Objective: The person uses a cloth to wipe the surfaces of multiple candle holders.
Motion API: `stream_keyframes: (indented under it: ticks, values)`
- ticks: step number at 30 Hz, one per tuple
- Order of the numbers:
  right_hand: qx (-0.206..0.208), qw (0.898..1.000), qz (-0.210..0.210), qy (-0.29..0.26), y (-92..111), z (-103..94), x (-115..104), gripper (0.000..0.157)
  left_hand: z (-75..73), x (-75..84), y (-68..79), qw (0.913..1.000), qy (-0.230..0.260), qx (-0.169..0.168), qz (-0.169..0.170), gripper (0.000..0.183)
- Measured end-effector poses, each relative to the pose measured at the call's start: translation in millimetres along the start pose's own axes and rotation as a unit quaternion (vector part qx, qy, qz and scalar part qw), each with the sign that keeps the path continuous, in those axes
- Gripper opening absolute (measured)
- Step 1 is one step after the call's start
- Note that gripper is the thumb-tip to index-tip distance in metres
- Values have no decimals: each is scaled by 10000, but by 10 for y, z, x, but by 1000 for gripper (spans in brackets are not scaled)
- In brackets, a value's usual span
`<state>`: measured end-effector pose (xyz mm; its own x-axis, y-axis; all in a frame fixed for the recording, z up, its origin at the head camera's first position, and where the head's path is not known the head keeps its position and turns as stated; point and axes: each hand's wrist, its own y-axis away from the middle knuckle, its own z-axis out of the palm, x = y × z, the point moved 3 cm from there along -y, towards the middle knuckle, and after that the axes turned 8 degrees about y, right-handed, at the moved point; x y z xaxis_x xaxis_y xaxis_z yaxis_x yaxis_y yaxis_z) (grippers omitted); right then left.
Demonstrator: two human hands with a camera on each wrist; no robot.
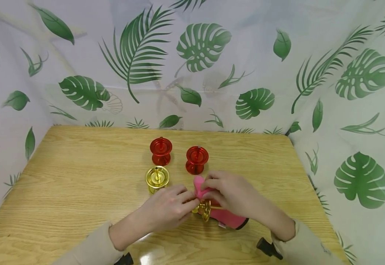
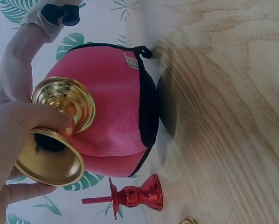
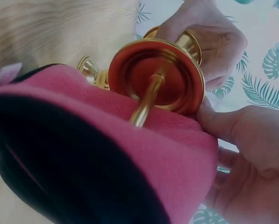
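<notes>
My left hand (image 1: 169,206) grips a shiny gold candle holder (image 2: 67,100) around its narrow stem, tilted sideways above the table. In the right wrist view, its dish and center spike (image 3: 149,102) face the camera. A pink plush cloth (image 2: 114,100), pouch-like with black edging and a small tag, is held by my right hand (image 1: 230,191) between thumb and fingers. The cloth lies against the dish's rim, and in the head view part of it bunches up between both hands.
Two red candle holders (image 1: 161,147) (image 1: 197,158) stand upright beyond the hands. Another gold candle holder (image 1: 157,177) stands just past my left hand. The wood-grain table (image 1: 79,176) backs onto a leaf-printed cloth wall (image 1: 209,92).
</notes>
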<state>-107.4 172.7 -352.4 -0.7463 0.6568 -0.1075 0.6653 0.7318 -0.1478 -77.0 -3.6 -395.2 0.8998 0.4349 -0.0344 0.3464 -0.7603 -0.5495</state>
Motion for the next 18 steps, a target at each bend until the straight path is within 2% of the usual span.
stream_keyframes:
  ticks: [3, 7, 11, 15, 18]
  values:
    - [176, 9997, -121, 130, 7, -1, -13, 10, 1, -16, 3, 9998, 166, -33, -104, 27]
    - [725, 9961, -336, 370, 81, -12, -73, 12, 7, -51, -2, 9983, 530, 6, -241, 26]
    - [1405, 9840, -644, 889, 195, -19, -165, 18, 6, -88, -11, 9965, 752, 34, -374, 26]
    - [2301, 9555, -1134, 1457, 302, 1, -263, 6, -15, -110, -23, 9941, 906, -19, -602, 28]
    - [2885, 9268, -1531, 1854, 347, 9, -335, 21, -26, -129, -23, 9906, 1104, 2, -808, 28]
